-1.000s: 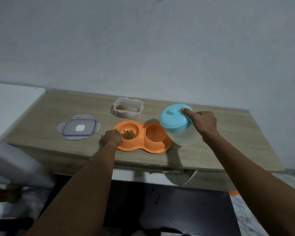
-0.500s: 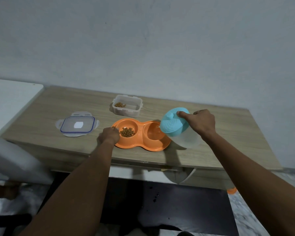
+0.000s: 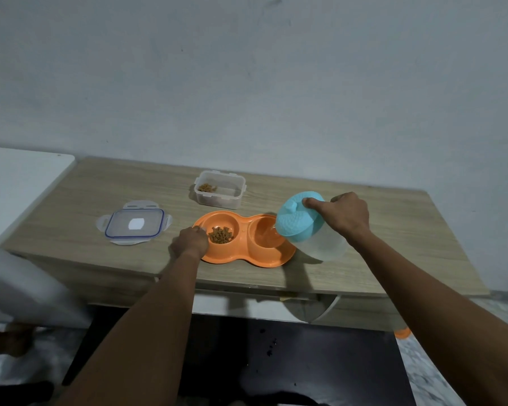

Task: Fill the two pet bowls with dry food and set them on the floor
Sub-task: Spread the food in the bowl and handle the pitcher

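Here, across the middle of the frame, a wooden surface (image 3: 393, 244) against a pale wall. At centre left, lying flat and well apart from the rest, a clear lid (image 3: 134, 227) with a blue seal. Just right of it, left hand (image 3: 189, 243), fingers curled and gripping the left rim of the orange double bowl (image 3: 242, 258), set at centre frame near the surface's front edge. In the bowl's left well, a small heap of dry food (image 3: 220, 235). Above the bowl in the frame, nearer the wall, an open-topped clear container (image 3: 220, 197) with a few brown pieces in its left corner. At centre right, right hand (image 3: 346, 213) wrapped round a clear jug (image 3: 324, 244), one fingertip pressed on its blue cap (image 3: 298, 219). Jug tilted left, cap edge over the bowl's right well. Impossible to tell whether anything pours.
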`<act>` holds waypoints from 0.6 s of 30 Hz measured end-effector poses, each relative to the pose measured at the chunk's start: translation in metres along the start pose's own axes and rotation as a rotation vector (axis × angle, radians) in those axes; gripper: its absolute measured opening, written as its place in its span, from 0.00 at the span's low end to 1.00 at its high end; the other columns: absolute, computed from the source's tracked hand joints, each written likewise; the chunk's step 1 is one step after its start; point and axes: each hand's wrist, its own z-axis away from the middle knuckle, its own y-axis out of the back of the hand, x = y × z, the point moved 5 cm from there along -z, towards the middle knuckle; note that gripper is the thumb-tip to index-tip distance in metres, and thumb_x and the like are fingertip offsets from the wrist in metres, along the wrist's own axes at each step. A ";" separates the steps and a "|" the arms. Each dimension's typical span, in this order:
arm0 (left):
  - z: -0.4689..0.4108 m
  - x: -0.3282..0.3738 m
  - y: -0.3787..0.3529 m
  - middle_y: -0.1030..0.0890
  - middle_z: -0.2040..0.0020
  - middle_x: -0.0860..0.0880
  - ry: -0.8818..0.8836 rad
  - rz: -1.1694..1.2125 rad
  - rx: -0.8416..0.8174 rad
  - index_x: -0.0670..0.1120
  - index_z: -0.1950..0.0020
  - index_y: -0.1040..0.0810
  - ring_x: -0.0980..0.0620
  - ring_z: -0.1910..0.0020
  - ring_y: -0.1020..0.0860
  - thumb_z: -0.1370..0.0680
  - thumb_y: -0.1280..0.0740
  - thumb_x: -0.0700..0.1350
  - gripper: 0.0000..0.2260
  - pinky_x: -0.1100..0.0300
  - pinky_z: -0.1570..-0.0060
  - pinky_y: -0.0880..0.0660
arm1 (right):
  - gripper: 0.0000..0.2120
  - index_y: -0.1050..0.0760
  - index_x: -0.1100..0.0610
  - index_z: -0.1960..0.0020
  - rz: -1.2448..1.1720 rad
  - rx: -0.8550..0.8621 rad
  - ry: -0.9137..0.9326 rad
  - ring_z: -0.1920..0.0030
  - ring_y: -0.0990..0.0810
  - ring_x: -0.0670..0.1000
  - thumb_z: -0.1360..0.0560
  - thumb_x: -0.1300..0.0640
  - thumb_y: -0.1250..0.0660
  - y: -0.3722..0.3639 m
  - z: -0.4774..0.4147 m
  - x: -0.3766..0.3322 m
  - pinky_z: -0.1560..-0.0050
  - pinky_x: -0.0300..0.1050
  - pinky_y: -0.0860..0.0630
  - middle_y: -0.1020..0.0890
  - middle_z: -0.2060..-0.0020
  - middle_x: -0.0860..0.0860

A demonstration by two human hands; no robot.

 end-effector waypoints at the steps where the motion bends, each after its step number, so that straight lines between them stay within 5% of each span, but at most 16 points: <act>1: 0.000 0.000 0.000 0.20 0.40 0.41 -0.001 -0.005 -0.001 0.44 0.38 0.20 0.39 0.41 0.23 0.17 0.46 0.54 0.20 0.47 0.38 0.27 | 0.29 0.19 0.61 0.66 0.004 0.001 0.002 0.69 0.24 0.50 0.34 0.32 0.26 0.000 0.000 0.000 0.68 0.44 0.32 0.19 0.70 0.53; 18: -0.001 -0.002 0.000 0.19 0.42 0.41 0.007 0.013 0.003 0.44 0.39 0.20 0.40 0.43 0.22 0.18 0.44 0.55 0.21 0.49 0.40 0.27 | 0.30 0.20 0.60 0.68 0.017 0.014 0.037 0.69 0.23 0.51 0.35 0.31 0.27 0.002 -0.005 -0.005 0.67 0.45 0.30 0.18 0.70 0.54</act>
